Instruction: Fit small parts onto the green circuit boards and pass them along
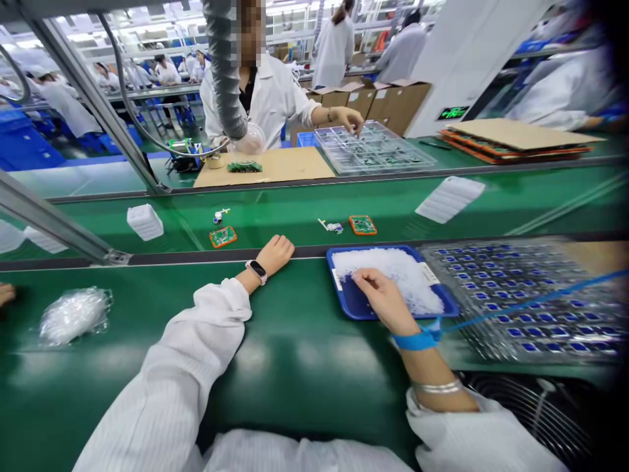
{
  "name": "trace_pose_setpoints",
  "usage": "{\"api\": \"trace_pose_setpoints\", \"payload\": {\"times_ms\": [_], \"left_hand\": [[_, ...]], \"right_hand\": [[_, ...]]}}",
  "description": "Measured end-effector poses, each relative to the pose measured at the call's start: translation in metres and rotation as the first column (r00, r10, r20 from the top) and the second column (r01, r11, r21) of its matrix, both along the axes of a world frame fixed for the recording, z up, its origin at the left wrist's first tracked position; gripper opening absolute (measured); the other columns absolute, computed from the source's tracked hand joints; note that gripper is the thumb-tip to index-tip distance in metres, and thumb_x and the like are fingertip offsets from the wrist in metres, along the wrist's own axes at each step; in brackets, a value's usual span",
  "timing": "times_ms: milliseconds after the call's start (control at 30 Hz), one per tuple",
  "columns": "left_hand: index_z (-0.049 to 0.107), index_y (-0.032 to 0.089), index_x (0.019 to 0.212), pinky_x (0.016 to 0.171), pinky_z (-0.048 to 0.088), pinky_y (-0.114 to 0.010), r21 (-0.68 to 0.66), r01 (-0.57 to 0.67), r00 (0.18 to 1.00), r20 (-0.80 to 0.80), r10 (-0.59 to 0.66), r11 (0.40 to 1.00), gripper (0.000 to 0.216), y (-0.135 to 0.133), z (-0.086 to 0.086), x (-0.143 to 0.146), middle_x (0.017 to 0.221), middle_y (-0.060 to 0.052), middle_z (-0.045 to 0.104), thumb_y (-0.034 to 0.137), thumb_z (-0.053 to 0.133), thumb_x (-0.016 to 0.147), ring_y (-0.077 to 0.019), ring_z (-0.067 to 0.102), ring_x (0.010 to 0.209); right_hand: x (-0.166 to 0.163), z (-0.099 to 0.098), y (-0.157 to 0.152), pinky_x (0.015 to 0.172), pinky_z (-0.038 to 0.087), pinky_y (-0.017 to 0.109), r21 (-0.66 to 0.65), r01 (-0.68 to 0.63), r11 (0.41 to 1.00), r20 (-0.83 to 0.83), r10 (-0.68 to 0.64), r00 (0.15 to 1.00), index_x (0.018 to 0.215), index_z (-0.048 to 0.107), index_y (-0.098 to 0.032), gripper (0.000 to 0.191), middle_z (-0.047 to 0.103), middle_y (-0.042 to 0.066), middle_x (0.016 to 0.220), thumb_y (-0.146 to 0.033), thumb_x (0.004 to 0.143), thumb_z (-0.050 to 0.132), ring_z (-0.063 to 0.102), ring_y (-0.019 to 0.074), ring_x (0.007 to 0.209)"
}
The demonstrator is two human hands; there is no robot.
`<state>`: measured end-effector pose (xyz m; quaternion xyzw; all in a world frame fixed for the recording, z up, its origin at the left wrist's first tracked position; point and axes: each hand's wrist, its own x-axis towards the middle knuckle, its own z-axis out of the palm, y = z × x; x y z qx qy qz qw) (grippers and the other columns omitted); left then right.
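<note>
My left hand rests on the dark rail at the near edge of the conveyor belt, fingers curled under; anything inside them is hidden. Over the left part of a blue tray is my right hand, thumb and fingertips pinched together. What the pinch holds is too small to make out. Many tiny white pieces fill most of that tray. Beyond my hands, the belt carries two green circuit boards in orange frames, one board to the left and another board to the right, with small white parts near them.
Stacked clear trays with blue-screened parts stand at right, crossed by a blue wrist cord. A clear plastic bag lies left. White blocks sit on the belt. Across it, a co-worker's hand reaches over a clear tray.
</note>
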<state>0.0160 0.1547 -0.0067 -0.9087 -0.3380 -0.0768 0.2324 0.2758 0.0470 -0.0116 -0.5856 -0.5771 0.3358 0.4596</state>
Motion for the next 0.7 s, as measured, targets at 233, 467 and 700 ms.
{"api": "trace_pose_setpoints", "payload": {"times_ms": [233,467,700], "left_hand": [[0.061,0.009,0.086,0.080,0.039,-0.037,-0.001,-0.006,1.000,0.027,0.006,1.000,0.027,0.001,-0.002,0.000,0.084,-0.012,0.061,0.006,0.035,0.090,-0.0222,0.055,0.085],[0.062,0.012,0.089,0.084,0.039,-0.038,-0.038,-0.083,0.986,0.141,0.087,0.996,0.025,0.004,-0.002,-0.011,0.094,-0.012,0.062,0.008,0.038,0.089,-0.0238,0.053,0.093],[0.063,0.017,0.096,0.086,0.038,-0.039,-0.105,-0.178,0.922,0.328,0.203,0.978,0.019,0.008,-0.003,-0.030,0.106,-0.010,0.062,0.024,0.046,0.089,-0.0249,0.050,0.104]], "right_hand": [[-0.003,0.005,-0.001,0.073,0.042,0.034,-0.012,-0.016,1.000,0.040,0.017,0.999,0.073,0.058,-0.018,0.035,0.060,0.005,0.079,-0.053,0.075,0.056,0.054,0.0190,0.075],[-0.002,0.005,-0.001,0.068,0.042,0.032,-0.013,-0.008,1.000,0.021,0.008,1.000,0.073,0.058,-0.018,0.034,0.060,0.005,0.078,-0.052,0.075,0.056,0.053,0.0177,0.072],[-0.002,0.007,-0.002,0.067,0.042,0.031,-0.014,0.008,1.000,-0.007,-0.008,1.000,0.072,0.056,-0.018,0.031,0.058,0.004,0.074,-0.049,0.076,0.054,0.052,0.0171,0.071]]}}
